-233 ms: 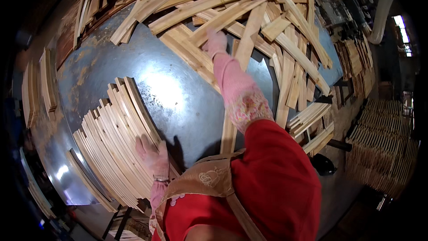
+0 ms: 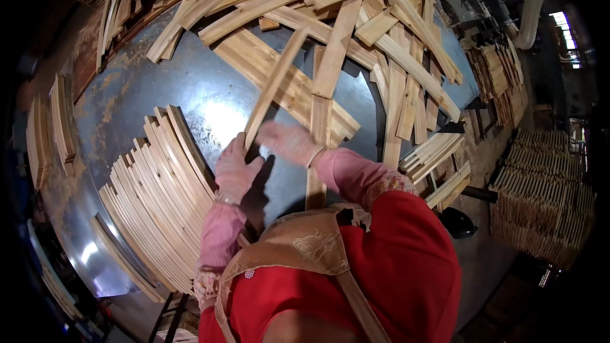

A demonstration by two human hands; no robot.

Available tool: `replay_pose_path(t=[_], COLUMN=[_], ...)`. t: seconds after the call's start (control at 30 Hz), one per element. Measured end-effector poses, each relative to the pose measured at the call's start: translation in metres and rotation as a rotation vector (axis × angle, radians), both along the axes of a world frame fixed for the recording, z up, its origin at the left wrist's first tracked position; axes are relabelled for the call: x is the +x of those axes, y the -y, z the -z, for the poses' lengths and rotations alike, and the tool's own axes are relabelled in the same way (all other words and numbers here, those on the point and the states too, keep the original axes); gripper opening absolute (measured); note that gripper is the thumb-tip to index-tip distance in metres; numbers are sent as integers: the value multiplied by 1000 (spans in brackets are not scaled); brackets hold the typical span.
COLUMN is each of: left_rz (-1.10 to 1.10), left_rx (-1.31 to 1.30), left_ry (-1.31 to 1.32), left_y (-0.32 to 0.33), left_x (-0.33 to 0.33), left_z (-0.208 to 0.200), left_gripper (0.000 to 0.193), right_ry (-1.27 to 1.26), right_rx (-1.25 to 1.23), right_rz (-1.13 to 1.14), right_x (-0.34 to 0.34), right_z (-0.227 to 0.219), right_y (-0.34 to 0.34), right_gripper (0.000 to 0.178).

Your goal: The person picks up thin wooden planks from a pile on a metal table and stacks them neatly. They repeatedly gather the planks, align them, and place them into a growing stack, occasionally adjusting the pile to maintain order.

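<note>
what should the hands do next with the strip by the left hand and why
Perhaps swing the strip left alongside the row: the left hand is at the strip's near end, the right hand, blurred, is close by, and the row's pieces lie side by side just left.

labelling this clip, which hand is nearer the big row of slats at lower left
Left. The left hand is by the right side of the row; the right hand is farther right.
</note>
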State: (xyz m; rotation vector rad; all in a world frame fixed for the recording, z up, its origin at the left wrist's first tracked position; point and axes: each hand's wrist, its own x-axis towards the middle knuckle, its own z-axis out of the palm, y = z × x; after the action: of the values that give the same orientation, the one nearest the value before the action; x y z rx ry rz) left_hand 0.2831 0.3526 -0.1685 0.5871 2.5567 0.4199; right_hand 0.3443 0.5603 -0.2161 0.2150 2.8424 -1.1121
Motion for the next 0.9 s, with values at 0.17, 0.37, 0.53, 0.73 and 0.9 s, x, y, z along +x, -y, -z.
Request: replay_pose_path(t=[0.17,0.37,0.53,0.73,0.9], left_rz=[-187,-540,-799,-916,-790], left_rx=[119,519,674,823,731], left_ry=[86,339,909,1055,656], left_y=[11,65,38,48,68], left_x=[16,16,30,46,52], left_z=[55,131,58,109,67], left_gripper=[51,55,80,81,64], right_ry=[67,71,57,60,283], right_rx=[528,164,-769,-531,-1172], right_rz=[869,952,469,-149,797], right_x=[-68,-69,36,81,19], right_z=[-13,-4,-46,32,18], right_y=[-157,-162,-19,41,-44], right_gripper=[93,81,53,55,48])
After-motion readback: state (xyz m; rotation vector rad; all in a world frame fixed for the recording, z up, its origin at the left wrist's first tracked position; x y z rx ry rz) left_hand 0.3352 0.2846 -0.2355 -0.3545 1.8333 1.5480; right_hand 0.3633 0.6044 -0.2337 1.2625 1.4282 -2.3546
